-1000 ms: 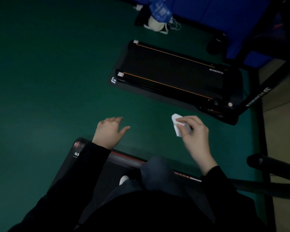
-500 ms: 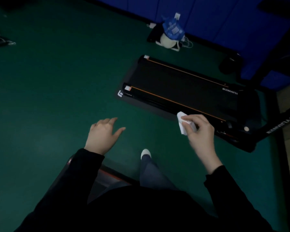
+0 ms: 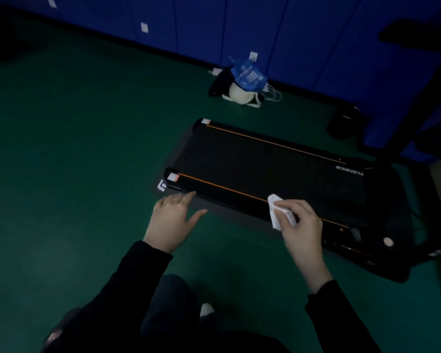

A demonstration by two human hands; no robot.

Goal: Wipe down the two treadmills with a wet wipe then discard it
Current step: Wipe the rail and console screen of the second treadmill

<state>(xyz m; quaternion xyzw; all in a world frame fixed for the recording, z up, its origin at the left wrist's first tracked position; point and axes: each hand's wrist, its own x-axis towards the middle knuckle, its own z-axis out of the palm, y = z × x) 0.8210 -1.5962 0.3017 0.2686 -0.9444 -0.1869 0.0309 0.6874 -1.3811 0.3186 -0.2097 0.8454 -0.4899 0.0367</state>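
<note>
A black treadmill (image 3: 265, 161) with orange side stripes lies flat on the green floor ahead of me. My right hand (image 3: 301, 230) grips a folded white wet wipe (image 3: 275, 210) above the treadmill's near side rail. My left hand (image 3: 173, 220) hovers with loosely spread fingers and holds nothing, just short of the treadmill's near left corner. A corner of the other treadmill (image 3: 54, 335) shows at the bottom left, behind my leg.
A blue packet (image 3: 248, 73) sits on a white object beside a dark bag against the blue wall panels (image 3: 290, 34). A black upright frame (image 3: 423, 138) rises at the right. A dark round object (image 3: 345, 121) stands by the wall.
I have stepped off the near treadmill toward the far one, which now looms larger. Both hands moved forward, and the wipe now hangs over its near rail.
</note>
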